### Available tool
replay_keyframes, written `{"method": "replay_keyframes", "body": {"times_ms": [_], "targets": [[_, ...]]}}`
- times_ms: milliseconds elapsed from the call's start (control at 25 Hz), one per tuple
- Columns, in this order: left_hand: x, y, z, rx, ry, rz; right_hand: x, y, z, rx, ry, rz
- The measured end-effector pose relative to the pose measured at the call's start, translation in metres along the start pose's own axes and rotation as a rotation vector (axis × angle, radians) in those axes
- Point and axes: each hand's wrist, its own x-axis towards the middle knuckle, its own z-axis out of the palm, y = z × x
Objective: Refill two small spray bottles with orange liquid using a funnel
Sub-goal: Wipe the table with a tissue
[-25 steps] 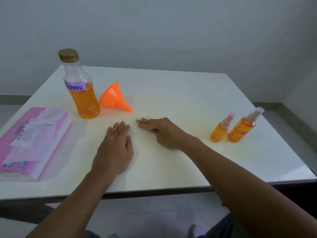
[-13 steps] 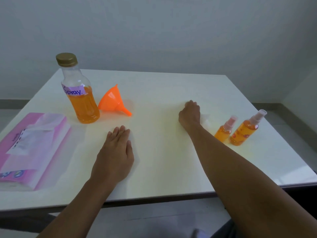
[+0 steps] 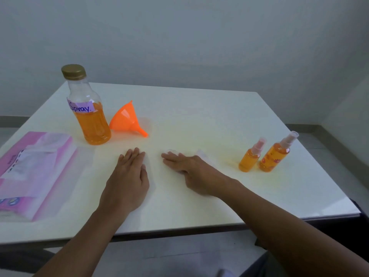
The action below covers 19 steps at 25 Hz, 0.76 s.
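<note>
Two small spray bottles (image 3: 265,154), one large bottle (image 3: 88,108), one funnel (image 3: 126,120) and one tissue pack (image 3: 30,172) are seen on the white table (image 3: 199,116). The spray bottles, filled with orange liquid and capped, are stood together at the right. The left hand (image 3: 127,176) is laid flat with fingers together; a white tissue (image 3: 201,156) is pressed down under the flattened right hand (image 3: 191,170)

Plain, bare room: white table (image 3: 199,116) against blank grey wall (image 3: 179,37), tissue pack (image 3: 30,166).
</note>
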Motion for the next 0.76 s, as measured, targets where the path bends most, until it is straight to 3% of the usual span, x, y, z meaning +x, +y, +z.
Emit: {"method": "replay_keyframes", "body": {"times_ms": [120,320,440,600,760], "targets": [[0.000,-0.002,0.001,0.015,-0.012,-0.002,-0.020,0.019,-0.002,0.090,-0.002,0.131],[0.000,-0.006,0.003,0.011,-0.002,0.027,0.020,0.054,-0.025,0.189,0.224,0.792],[0.001,-0.007,0.005,-0.002,0.009,0.027,0.052,0.082,-0.030,0.132,0.401,1.028],[0.002,-0.007,0.006,-0.007,0.038,0.035,0.077,0.109,-0.038,0.121,0.451,1.086],[0.002,-0.004,0.004,-0.005,0.044,0.020,0.085,0.095,-0.035,0.285,0.354,0.841]]}}
